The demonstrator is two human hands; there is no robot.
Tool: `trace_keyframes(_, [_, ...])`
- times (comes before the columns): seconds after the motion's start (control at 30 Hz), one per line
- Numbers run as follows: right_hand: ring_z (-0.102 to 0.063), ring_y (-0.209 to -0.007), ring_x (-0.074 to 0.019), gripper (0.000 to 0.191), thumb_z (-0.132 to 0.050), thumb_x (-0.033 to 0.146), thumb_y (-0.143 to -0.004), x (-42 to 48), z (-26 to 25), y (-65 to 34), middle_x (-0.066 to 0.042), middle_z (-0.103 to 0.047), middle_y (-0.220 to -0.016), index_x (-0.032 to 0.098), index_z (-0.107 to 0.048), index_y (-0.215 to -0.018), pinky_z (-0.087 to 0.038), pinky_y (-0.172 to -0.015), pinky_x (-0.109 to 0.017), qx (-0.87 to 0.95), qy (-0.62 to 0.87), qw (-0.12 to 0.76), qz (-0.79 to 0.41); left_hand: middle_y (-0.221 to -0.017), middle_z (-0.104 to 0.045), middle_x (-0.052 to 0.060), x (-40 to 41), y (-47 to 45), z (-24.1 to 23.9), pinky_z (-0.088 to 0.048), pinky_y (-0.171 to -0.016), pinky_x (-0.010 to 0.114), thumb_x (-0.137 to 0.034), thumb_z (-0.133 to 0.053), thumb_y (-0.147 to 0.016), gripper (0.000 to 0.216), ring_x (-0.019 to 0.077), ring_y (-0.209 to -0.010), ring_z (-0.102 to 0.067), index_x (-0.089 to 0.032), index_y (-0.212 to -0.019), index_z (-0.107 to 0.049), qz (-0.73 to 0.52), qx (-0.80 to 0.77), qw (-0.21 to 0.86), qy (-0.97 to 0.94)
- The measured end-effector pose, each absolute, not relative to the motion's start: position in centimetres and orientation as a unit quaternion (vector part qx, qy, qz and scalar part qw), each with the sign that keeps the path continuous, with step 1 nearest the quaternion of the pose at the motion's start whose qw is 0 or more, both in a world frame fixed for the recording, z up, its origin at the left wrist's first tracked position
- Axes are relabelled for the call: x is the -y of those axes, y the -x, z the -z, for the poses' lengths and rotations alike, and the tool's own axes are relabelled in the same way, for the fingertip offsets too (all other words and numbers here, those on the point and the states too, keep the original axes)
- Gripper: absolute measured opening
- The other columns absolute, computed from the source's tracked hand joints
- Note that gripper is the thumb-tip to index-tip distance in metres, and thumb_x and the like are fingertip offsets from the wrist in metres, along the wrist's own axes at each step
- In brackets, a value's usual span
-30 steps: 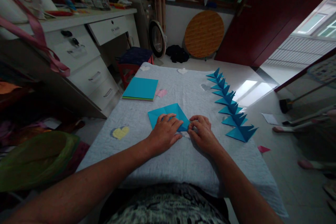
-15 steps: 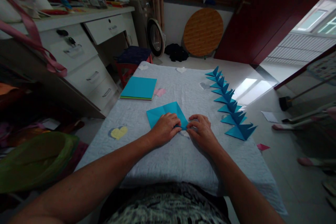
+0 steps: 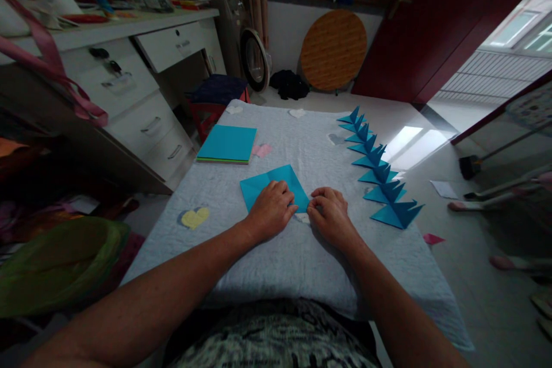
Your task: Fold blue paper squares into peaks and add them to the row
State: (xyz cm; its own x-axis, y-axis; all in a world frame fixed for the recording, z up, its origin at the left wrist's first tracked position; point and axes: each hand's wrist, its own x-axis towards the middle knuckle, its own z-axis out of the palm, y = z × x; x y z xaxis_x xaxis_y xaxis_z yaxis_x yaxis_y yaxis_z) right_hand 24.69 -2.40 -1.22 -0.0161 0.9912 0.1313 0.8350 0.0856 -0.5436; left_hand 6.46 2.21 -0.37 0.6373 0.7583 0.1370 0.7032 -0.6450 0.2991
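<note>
A creased blue sheet of origami paper [image 3: 263, 182] lies on the cloth-covered table in front of me. My left hand [image 3: 274, 210] rests over its near side, fingers curled and thumb pressed on the near edge. At the right corner of the sheet, my right hand [image 3: 328, 211] pinches the paper between thumb and fingertips. Part of the sheet is hidden under the left hand. To the right stands a row of several folded blue paper cranes [image 3: 395, 214]. A stack of square paper [image 3: 227, 144], blue on top, sits at the back left.
The tablecloth [image 3: 241, 270] is pale with heart patches. Beyond the table are a stool [image 3: 219, 89], a washing machine with its door open [image 3: 255, 60] and a round wooden board [image 3: 333, 50]. White drawers [image 3: 149, 121] stand left; a green basket [image 3: 64, 261] is lower left.
The near edge of the sheet, lifted between my hands before, now lies flatter. My left thumb has shifted slightly along that edge; both hands stay in nearly the same place.
</note>
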Motion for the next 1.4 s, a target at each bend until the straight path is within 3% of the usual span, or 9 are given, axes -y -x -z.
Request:
trace_keyframes(0.6, [-0.050,-0.103,-0.0288,0.011,-0.052,0.020,-0.088,2.5,1.4,-24.0,-0.012,-0.062,-0.110,0.021,-0.061,-0.082,-0.037,-0.089,-0.044,0.699,0.679,0.204,-0.093,-0.098,-0.056,0.007,-2.4,-6.5,0.7,-0.043,-0.086,0.038,-0.031,-0.061,-0.093,0.015,0.0238,-0.095,-0.049,-0.017,-0.086,-0.063,-0.136,-0.414,0.124,-0.892])
trace_keyframes(0.73, [-0.049,-0.102,-0.0286,0.004,-0.057,0.025,-0.086,2.7,1.1,-23.7,-0.011,-0.060,-0.107,0.021,-0.058,-0.084,-0.036,-0.090,-0.044,0.701,0.682,0.189,-0.091,-0.099,-0.055,0.007,-2.4,-6.5,0.6,-0.042,-0.086,0.039,-0.030,-0.062,-0.092,0.014,0.0239,-0.096,-0.049,-0.017,-0.087,-0.063,-0.136,-0.418,0.133,-0.888])
trace_keyframes(0.83, [-0.048,-0.103,-0.0291,0.010,-0.060,0.030,-0.085,2.8,0.9,-23.5,-0.010,-0.058,-0.105,0.022,-0.056,-0.084,-0.036,-0.091,-0.045,0.697,0.689,0.175,-0.095,-0.100,-0.055,0.008,-2.4,-6.6,0.6,-0.042,-0.087,0.039,-0.030,-0.062,-0.092,0.015,0.0241,-0.096,-0.048,-0.016,-0.088,-0.063,-0.132,-0.420,0.133,-0.888])
trace_keyframes(1.07, [-0.048,-0.104,-0.0291,0.003,-0.057,0.022,-0.083,2.8,1.0,-23.7,-0.010,-0.058,-0.107,0.022,-0.057,-0.086,-0.035,-0.091,-0.044,0.694,0.692,0.179,-0.091,-0.100,-0.056,0.008,-2.4,-6.5,0.7,-0.042,-0.086,0.039,-0.031,-0.063,-0.092,0.015,0.0241,-0.096,-0.049,-0.016,-0.088,-0.063,-0.136,-0.417,0.126,-0.890])
trace_keyframes(1.4, [-0.048,-0.102,-0.0294,0.026,-0.049,0.009,-0.076,3.1,1.1,-24.6,-0.011,-0.059,-0.106,0.022,-0.059,-0.097,-0.035,-0.089,-0.043,0.668,0.714,0.193,-0.084,-0.100,-0.056,0.007,-2.4,-6.5,0.6,-0.042,-0.087,0.039,-0.030,-0.064,-0.091,0.014,0.0242,-0.096,-0.048,-0.017,-0.087,-0.062,-0.140,-0.419,0.131,-0.888])
